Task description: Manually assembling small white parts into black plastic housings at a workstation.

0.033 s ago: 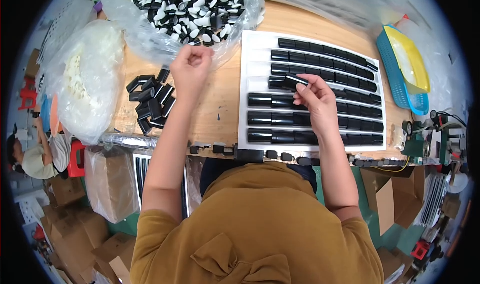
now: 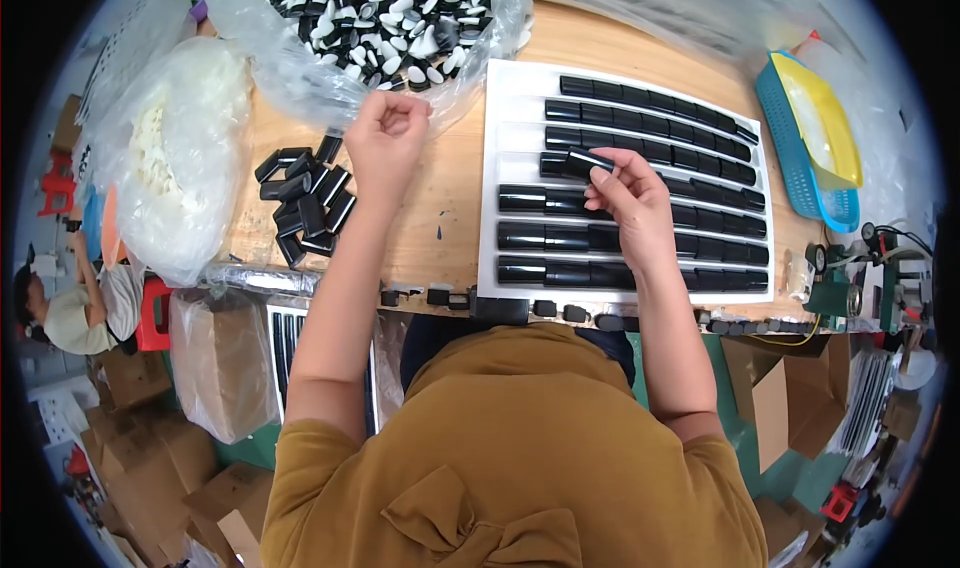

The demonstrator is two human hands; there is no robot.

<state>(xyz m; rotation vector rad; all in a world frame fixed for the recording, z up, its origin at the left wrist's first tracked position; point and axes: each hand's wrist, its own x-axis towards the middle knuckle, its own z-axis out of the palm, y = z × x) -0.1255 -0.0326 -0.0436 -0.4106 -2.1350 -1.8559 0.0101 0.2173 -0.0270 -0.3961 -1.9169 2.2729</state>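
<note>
My right hand [image 2: 632, 193] pinches a short, glossy black cap [image 2: 588, 161] over the white tray [image 2: 515, 80]. On the tray lie several rows of matching black pieces [image 2: 640, 236], set end to end. Over at the near edge of a clear plastic bag [image 2: 345, 103], my left hand [image 2: 388, 136] is closed with curled fingers; whatever they hold, if anything, is hidden. Black pieces with white oval ends [image 2: 400, 28] fill that bag. A loose heap of black caps [image 2: 305, 200] rests on the wooden table, left of my left forearm.
Another clear bag with cream-coloured pieces [image 2: 165, 163] stands at the table's left. To the right are a blue basket [image 2: 785, 133] with a yellow one [image 2: 845, 143] and a device with gauges [image 2: 835, 288]. Cardboard boxes [image 2: 790, 398] sit below. Another person [image 2: 75, 308] is far left.
</note>
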